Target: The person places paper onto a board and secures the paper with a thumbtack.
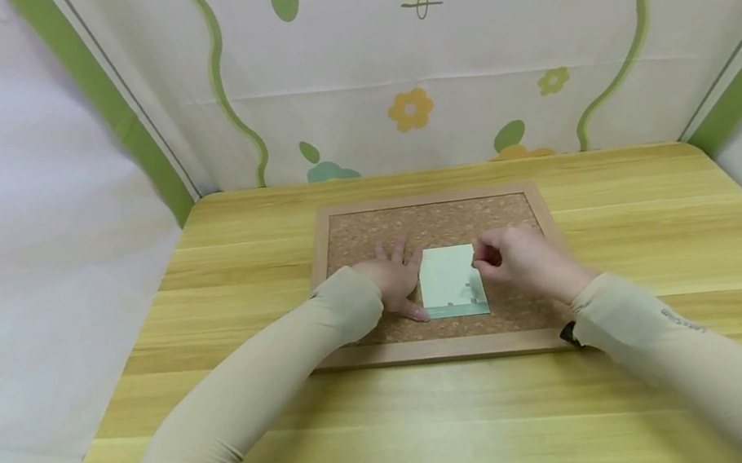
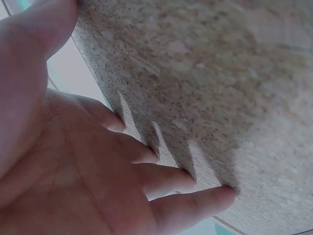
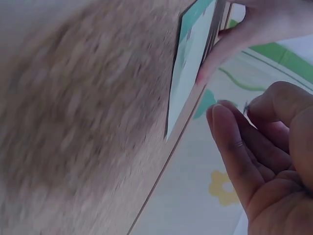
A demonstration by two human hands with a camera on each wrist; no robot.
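Observation:
A pale green sheet of notepaper (image 1: 449, 277), with a darker teal strip along its near edge, lies flat on a wood-framed cork board (image 1: 371, 229). My left hand (image 1: 395, 281) is spread at the sheet's left edge, fingertips on the cork; its thumb touches the paper's lower left corner. The left wrist view shows the straight fingers (image 2: 166, 178) against the cork. Above the sheet's right edge, my right hand (image 1: 513, 260) has thumb and forefinger brought together. Between them, the right wrist view shows a small pin (image 3: 246, 108), mostly hidden by the fingertips and apart from the paper.
The board lies on a wood-grain table (image 1: 406, 432), toward its back edge. Behind it hangs a white curtain (image 1: 324, 49) printed with flowers and leaves. More white cloth (image 1: 8, 246) hangs at the left side. A dark band (image 1: 569, 335) shows at my right wrist.

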